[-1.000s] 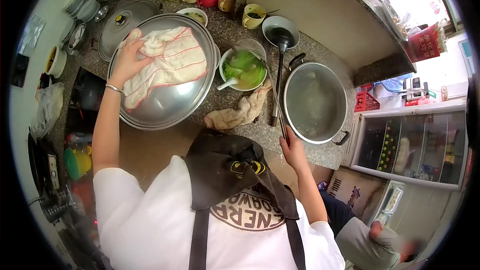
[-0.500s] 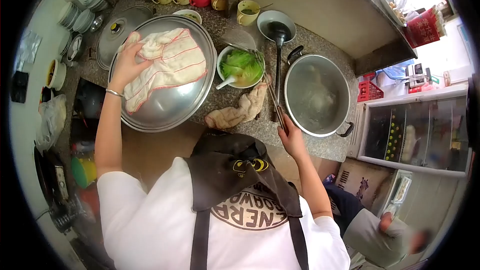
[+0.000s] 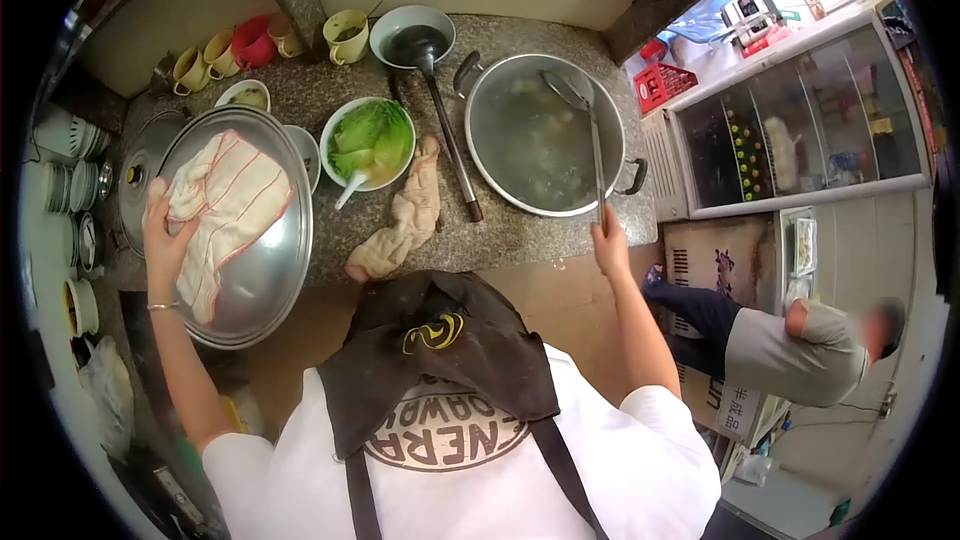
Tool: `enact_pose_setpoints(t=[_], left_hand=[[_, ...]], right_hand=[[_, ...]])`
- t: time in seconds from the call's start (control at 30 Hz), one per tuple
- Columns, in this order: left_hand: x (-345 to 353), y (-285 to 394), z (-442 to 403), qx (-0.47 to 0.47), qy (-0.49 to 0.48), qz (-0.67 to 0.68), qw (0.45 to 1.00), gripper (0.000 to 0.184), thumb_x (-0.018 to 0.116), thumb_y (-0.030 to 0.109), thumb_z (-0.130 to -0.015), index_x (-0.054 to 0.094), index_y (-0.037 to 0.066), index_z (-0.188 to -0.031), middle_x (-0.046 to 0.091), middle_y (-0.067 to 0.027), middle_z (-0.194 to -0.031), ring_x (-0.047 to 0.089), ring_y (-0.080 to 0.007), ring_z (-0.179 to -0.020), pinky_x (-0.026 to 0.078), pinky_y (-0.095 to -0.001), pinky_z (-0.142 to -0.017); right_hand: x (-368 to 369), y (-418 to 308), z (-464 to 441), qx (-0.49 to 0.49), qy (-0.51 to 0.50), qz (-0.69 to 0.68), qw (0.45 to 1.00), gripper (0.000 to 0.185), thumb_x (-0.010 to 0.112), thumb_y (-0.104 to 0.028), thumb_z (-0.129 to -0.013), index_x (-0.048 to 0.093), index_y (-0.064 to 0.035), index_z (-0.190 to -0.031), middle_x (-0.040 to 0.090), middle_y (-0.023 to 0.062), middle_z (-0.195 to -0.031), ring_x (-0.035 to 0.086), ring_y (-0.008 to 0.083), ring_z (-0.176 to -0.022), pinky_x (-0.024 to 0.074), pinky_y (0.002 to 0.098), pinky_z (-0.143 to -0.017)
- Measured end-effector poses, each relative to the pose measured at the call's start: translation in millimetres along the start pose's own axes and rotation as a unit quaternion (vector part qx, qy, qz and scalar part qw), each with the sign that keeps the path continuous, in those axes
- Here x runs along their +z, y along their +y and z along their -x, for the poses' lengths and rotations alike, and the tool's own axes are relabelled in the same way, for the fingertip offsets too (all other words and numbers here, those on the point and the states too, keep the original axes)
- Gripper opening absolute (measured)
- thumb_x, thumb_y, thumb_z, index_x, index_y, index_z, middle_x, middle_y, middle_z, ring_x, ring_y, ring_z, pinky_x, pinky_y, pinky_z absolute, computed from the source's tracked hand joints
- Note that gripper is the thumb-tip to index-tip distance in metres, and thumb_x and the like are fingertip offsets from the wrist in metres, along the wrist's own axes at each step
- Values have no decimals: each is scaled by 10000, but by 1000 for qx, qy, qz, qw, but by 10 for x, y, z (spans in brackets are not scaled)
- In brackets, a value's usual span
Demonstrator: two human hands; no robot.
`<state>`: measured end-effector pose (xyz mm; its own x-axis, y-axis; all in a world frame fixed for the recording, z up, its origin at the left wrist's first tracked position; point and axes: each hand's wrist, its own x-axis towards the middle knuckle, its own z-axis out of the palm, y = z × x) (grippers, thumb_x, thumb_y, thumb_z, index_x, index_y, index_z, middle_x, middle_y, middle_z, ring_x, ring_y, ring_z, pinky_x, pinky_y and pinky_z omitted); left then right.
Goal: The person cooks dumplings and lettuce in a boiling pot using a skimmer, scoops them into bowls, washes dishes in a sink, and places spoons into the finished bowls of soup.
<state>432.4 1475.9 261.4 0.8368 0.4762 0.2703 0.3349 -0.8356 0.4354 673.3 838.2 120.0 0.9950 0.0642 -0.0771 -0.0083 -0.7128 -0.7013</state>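
Observation:
My left hand (image 3: 168, 240) is closed on a white cloth with red stripes (image 3: 235, 190), which lies over a large round metal lid (image 3: 275, 275). The cloth hides whatever part of the lid is under my fingers. My right hand (image 3: 610, 240) grips the handle of a long metal skimmer (image 3: 598, 155). Its head dips into the cloudy liquid of a big two-handled pot (image 3: 480, 160), where pale lumps show dimly. Between my hands stands a bowl of green lettuce in broth (image 3: 370, 140) with a white spoon (image 3: 350, 190) in it.
A twisted cloth (image 3: 405, 215) and a long-handled black ladle (image 3: 450, 140), resting in a grey bowl (image 3: 440, 20), lie left of the pot. Several mugs (image 3: 220, 55) line the back wall. A glass-door fridge (image 3: 800, 130) and another person (image 3: 790, 350) are at the right.
The skimmer has moved right, from beside the lettuce bowl into the pot. My view has shifted right, and the lid now sits farther from the lettuce bowl, with a white bowl showing between.

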Motion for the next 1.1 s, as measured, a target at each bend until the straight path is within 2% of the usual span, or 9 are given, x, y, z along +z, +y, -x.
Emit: enact_pose_setpoints(t=[0.1,0.33,0.47,0.57,0.67,0.7,0.83,0.97,1.1], left_hand=[[-37,110,-43,-37,-49,56,997,412,664,74,-673,536,-36,-1048,526,-145,-1075,496,-257,-1005,376,-315,-871],[17,260,-76,4,-43,95,995,410,642,22,-685,528,-38,-1075,536,-105,-1054,515,-195,-971,389,-284,-851],[-11,363,-78,-19,-44,109,993,398,621,7,-712,522,-31,-1096,531,-96,-1073,511,-161,-967,394,-271,-846],[41,275,-71,-14,-46,118,992,397,622,12,-718,521,-28,-1100,524,-100,-1091,510,-163,-972,394,-272,-849],[66,173,-101,-27,-65,122,990,395,626,21,-718,524,-25,-1097,512,-101,-1113,503,-168,-983,389,-275,-857],[70,168,-103,-35,-86,104,990,393,628,25,-718,525,-23,-1095,504,-98,-1125,499,-170,-991,385,-275,-862],[150,301,-111,-49,-73,99,991,390,632,30,-715,528,-23,-1087,497,-89,-1126,489,-170,-998,376,-273,-867],[190,409,-127,-28,-70,135,988,383,626,16,-710,533,-20,-1081,501,-81,-1112,485,-158,-996,372,-264,-866],[182,507,-143,-10,-58,149,987,378,608,-4,-709,532,-22,-1079,507,-76,-1087,491,-151,-978,376,-258,-855]], right_hand=[[-135,126,-23,70,2,38,997,443,536,-163,-784,454,23,-1177,593,164,-817,570,265,-727,438,341,-661],[-54,589,82,27,45,7,999,448,548,-167,-784,456,33,-1174,602,182,-895,585,255,-806,442,323,-716],[-622,390,153,152,-90,-10,984,487,577,-151,-793,427,27,-1221,600,172,-997,584,193,-884,441,289,-769],[-871,576,120,43,-101,27,994,505,582,-164,-791,417,41,-1222,586,198,-1039,585,243,-919,441,304,-785],[-829,667,19,28,-104,46,993,517,582,-168,-788,409,52,-1222,576,202,-1065,582,255,-936,437,316,-802],[-835,376,1,73,-116,75,988,496,578,-185,-788,431,34,-1208,597,198,-998,590,280,-890,447,338,-767],[-498,246,-138,64,-74,71,993,401,567,-219,-777,494,-10,-1111,599,198,-843,576,350,-785,441,391,-669],[-158,353,-390,4,-21,111,994,293,563,-219,-767,517,-36,-991,598,209,-859,549,398,-821,432,451,-688],[20,414,-642,49,-59,178,981,293,549,-247,-775,495,-43,-979,598,216,-864,561,392,-825,436,470,-700]])
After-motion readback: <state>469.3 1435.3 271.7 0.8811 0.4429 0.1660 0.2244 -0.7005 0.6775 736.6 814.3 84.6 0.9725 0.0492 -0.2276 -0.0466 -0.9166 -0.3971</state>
